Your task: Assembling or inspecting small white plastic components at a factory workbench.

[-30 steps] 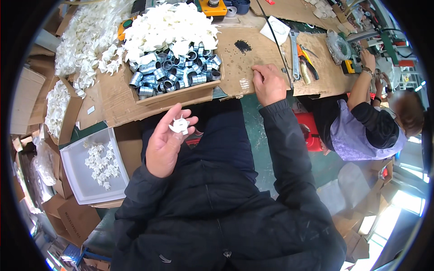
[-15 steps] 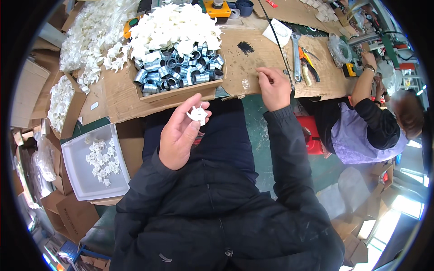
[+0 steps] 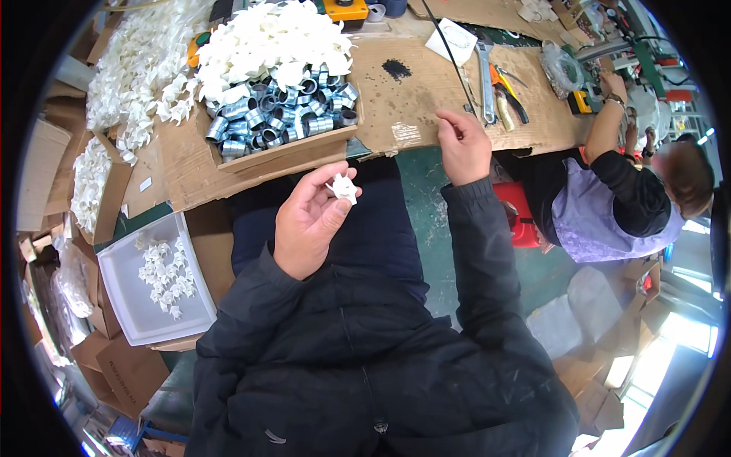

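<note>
In my left hand [image 3: 304, 228] a small white plastic part [image 3: 344, 189] with pointed tabs is pinched between thumb and fingers, above my lap and just short of the table edge. My right hand [image 3: 464, 148] is closed with its fingers curled in, over the table's front edge; whatever they hold, if anything, is hidden. Left of centre, a shallow cardboard box [image 3: 293, 146] holds shiny metal rings [image 3: 263, 118] with a heap of similar white parts [image 3: 274, 42] on top. Beyond my right hand lies a small pile of tiny black pieces [image 3: 397, 69].
A translucent bin [image 3: 137, 324] with several white parts stands at my left. An adjustable wrench [image 3: 485, 80] and orange-handled pliers [image 3: 509, 90] lie right of a thin black rod [image 3: 451, 53]. A co-worker [image 3: 617, 198] sits at the right.
The white part has turned in my left hand's fingers. My right hand stays closed in about the same place, while the whole table has shifted slightly left and up in view.
</note>
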Available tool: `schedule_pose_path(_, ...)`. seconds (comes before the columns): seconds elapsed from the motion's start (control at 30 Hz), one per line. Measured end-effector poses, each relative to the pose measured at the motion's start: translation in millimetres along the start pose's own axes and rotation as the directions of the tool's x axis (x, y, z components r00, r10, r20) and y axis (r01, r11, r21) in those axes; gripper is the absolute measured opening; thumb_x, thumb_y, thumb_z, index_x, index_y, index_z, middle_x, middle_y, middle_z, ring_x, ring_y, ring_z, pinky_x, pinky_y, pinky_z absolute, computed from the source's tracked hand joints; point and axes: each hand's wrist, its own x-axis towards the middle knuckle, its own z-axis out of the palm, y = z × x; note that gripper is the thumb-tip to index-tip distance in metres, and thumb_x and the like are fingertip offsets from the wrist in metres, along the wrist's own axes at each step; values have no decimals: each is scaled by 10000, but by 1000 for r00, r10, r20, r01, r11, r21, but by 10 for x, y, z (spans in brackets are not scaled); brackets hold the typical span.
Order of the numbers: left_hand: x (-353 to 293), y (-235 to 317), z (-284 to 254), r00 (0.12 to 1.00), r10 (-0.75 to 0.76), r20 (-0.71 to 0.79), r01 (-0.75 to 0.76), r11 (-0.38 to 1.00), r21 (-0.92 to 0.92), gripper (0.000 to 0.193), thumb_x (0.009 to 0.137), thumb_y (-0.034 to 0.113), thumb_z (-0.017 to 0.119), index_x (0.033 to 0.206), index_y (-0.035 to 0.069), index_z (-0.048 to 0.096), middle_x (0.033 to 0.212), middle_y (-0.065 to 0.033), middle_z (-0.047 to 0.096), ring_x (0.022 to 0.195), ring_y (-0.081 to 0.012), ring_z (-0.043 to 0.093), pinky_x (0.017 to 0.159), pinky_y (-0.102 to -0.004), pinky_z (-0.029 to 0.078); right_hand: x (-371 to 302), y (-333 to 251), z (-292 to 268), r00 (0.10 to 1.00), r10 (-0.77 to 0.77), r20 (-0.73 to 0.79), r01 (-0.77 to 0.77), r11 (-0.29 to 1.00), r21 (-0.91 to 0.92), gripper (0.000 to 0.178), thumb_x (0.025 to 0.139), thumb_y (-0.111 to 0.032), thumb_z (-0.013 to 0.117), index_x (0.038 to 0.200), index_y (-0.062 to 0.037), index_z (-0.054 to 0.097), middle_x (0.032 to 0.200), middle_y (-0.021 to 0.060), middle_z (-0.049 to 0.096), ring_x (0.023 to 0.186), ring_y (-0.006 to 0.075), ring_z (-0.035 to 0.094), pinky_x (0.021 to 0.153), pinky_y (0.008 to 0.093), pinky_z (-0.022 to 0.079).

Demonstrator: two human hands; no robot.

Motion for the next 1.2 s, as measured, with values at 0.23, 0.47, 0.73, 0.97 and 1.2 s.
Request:
schedule_pose_path(0.23, -35, -6, 14, 1000, -24, -5, 24, 1000, 4, 506, 1053, 116, 663, 1507, -16, 483, 1425, -177, 605, 1231, -251, 656, 1075, -382, 510, -77, -65, 72, 987, -156, 39, 161, 948, -274, 136, 907, -75, 708, 1017, -42, 780, 960, 154, 701, 890, 357, 691, 788, 432, 551)
schedule_pose_path(0.47, -21, -31, 16, 1000, -24, 1, 24, 1000, 14, 504, 1053, 112, 661, 1508, -14, 483, 1429, -172, 602, 1227, -241, 655, 1060, -371, 517, -77, -55, 186, 974, -213, 73, 226, 923, -312, 143, 916, -95, 702, 1023, -54, 786, 974, 159, 686, 936, 356, 679, 816, 458, 537)
schedule_pose_path(0.73, -31, -32, -9, 1000, -27, -6, 27, 1000, 9, 500, 1059, 111, 654, 1510, -16, 479, 1432, -171, 599, 1223, -239, 656, 1042, -361, 522, -37, -96, 115, 998, -55, 32, 58, 992, -110, 162, 935, -80, 692, 1053, -31, 792, 950, 154, 711, 859, 302, 704, 780, 367, 558)
schedule_pose_path(0.97, -37, -37, 11, 999, -51, -4, 51, 999, -18, 508, 1059, 120, 657, 1513, -17, 475, 1435, -172, 597, 1227, -234, 652, 1045, -357, 521, 4, -35, 99, 998, -55, 20, 57, 994, -91, 163, 940, -68, 695, 1062, -36, 798, 932, 126, 713, 741, 214, 685, 708, 325, 546)
schedule_pose_path(1.2, 98, -63, 70, 999, -51, 15, 52, 996, -69, 510, 1048, 95, 669, 1508, -21, 481, 1447, -159, 597, 1230, -210, 637, 1058, -346, 508, 73, -115, 24, 873, 392, 290, -486, 648, 587, 191, 1011, -89, 675, 1145, 19, 757, 884, 1, 665, 744, 119, 604, 682, 284, 504)
